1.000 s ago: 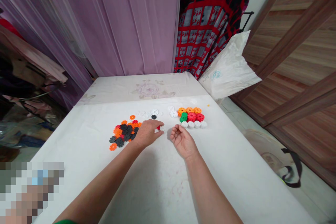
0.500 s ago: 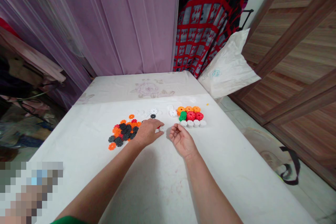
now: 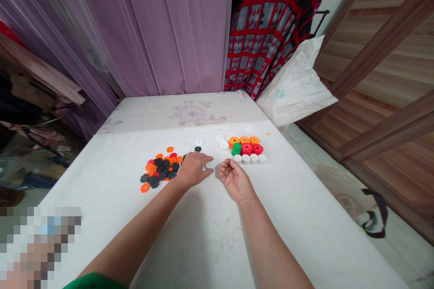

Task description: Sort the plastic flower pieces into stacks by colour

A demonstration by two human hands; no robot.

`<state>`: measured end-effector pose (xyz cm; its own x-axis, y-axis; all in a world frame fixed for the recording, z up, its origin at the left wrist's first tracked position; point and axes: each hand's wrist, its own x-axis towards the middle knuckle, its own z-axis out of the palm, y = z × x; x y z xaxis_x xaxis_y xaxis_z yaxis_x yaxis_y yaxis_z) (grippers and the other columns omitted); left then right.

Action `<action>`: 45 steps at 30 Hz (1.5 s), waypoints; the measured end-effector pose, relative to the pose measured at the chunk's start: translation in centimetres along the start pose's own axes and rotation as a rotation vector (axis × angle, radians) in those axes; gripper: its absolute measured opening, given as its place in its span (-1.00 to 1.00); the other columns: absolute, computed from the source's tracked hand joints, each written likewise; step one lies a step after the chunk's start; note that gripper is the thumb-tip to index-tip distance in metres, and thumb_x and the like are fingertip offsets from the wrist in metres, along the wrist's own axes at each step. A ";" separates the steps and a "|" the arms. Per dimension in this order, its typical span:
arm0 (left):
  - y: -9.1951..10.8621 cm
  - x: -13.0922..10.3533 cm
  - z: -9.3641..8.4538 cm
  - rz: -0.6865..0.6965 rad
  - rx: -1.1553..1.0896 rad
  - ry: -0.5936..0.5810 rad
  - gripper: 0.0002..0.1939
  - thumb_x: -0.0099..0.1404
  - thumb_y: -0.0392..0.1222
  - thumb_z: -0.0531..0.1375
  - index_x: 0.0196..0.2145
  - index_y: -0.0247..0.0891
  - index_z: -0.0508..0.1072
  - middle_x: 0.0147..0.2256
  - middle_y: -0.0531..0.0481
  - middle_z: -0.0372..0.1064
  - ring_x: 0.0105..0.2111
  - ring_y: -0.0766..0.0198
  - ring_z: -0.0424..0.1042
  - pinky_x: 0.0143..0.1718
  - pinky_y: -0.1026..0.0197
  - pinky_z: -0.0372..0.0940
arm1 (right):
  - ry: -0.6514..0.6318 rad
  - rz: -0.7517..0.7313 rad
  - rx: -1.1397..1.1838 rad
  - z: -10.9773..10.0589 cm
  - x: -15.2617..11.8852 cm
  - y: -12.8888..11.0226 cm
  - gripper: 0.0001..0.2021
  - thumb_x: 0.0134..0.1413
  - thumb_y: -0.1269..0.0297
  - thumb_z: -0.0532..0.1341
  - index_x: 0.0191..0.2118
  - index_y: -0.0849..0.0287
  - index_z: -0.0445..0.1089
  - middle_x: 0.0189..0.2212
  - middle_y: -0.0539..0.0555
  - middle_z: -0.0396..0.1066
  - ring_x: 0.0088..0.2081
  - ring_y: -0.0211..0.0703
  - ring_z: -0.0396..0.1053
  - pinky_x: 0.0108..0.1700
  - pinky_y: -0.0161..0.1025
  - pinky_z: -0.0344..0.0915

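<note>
My left hand rests over the right side of a loose pile of snowflake building discs, mostly black and orange with some red. Its thumb and index finger are spread apart, with nothing visible between them. Facing it is my right hand, palm turned up and fingers curled closed. Whatever those fingers hold, if anything, is hidden. Just beyond the right hand stand rows of stacked discs: white stacks, red stacks, a green stack and orange stacks.
Loose white discs and a small black disc lie behind my left hand. More white discs sit left of the stacks. A white sack stands past the table's right edge, near a wooden cabinet.
A bit of red seen between my left thumb and index finger no longer shows. My left hand has shifted slightly right; my right hand stays in place.
</note>
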<state>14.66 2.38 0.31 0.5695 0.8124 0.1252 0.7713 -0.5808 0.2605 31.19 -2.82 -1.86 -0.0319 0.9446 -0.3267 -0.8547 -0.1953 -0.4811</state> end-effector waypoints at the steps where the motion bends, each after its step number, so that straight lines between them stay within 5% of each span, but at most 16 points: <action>1: 0.0 -0.1 0.0 0.001 -0.007 0.003 -0.64 0.23 -0.09 0.24 -0.01 -0.16 0.51 -0.07 -0.10 0.53 -0.03 0.04 0.45 0.06 -0.04 0.25 | 0.005 0.001 0.003 0.0 0.0 0.0 -0.90 -0.06 0.34 0.39 -0.41 0.17 0.46 -0.51 -0.02 0.48 -0.47 -0.33 0.39 -0.40 -0.37 0.38; 6: -1.0 -0.1 -0.5 -0.032 -0.052 0.036 -0.62 0.23 0.01 0.24 -0.03 -0.17 0.52 -0.05 -0.08 0.53 -0.02 0.06 0.45 0.07 0.02 0.26 | -0.008 -0.003 -0.011 -0.2 0.1 0.1 -0.87 -0.08 0.30 0.41 -0.41 0.17 0.46 -0.51 -0.05 0.48 -0.48 -0.34 0.39 -0.39 -0.38 0.38; 14: -5.2 2.7 -2.7 -0.282 0.129 0.037 -0.65 0.34 -0.09 0.07 -0.01 -0.12 0.53 -0.06 -0.08 0.51 -0.04 0.08 0.44 0.01 0.10 0.28 | 0.001 0.007 0.031 -0.7 0.5 0.2 -0.90 -0.07 0.35 0.39 -0.40 0.18 0.47 -0.50 -0.02 0.50 -0.48 -0.33 0.41 -0.40 -0.37 0.41; 20: -5.9 5.3 -3.5 -0.298 0.313 -0.155 -0.56 0.33 0.01 0.06 0.10 -0.10 0.45 0.05 -0.14 0.43 0.02 0.00 0.38 0.01 0.05 0.26 | -0.017 -0.002 0.018 -0.8 0.6 0.3 -0.90 -0.03 0.34 0.38 -0.39 0.18 0.46 -0.49 -0.01 0.50 -0.48 -0.32 0.41 -0.40 -0.36 0.41; 28: -6.4 6.8 -3.7 -0.292 0.320 -0.257 -0.54 0.30 0.06 0.10 0.12 -0.03 0.42 0.06 -0.16 0.40 0.05 -0.04 0.35 0.02 0.02 0.23 | -0.006 0.006 0.025 -0.6 0.5 0.3 -0.89 -0.04 0.34 0.38 -0.39 0.19 0.45 -0.50 -0.01 0.49 -0.49 -0.32 0.41 -0.42 -0.36 0.41; 37: -7.8 8.6 -3.3 -0.259 0.198 -0.268 -0.55 0.16 0.07 0.23 0.00 -0.05 0.50 0.02 -0.12 0.44 0.03 -0.03 0.38 0.05 0.02 0.21 | 0.029 0.000 0.025 -0.3 0.3 0.3 -0.90 -0.04 0.34 0.37 -0.41 0.18 0.45 -0.52 -0.02 0.49 -0.50 -0.33 0.40 -0.43 -0.37 0.40; 45: -8.9 8.6 -3.1 -0.227 -0.007 -0.226 -0.61 0.23 0.05 0.13 -0.11 -0.18 0.54 -0.15 -0.01 0.54 -0.17 0.22 0.49 -0.17 0.30 0.32 | 0.006 0.008 0.024 -0.2 0.3 0.2 -0.91 -0.05 0.35 0.38 -0.41 0.18 0.46 -0.52 -0.01 0.49 -0.50 -0.32 0.40 -0.43 -0.37 0.40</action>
<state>11.75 14.71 2.06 0.4325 0.8886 -0.1530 0.8843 -0.3848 0.2645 31.09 -2.63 -2.27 -0.0357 0.9415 -0.3352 -0.8665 -0.1963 -0.4589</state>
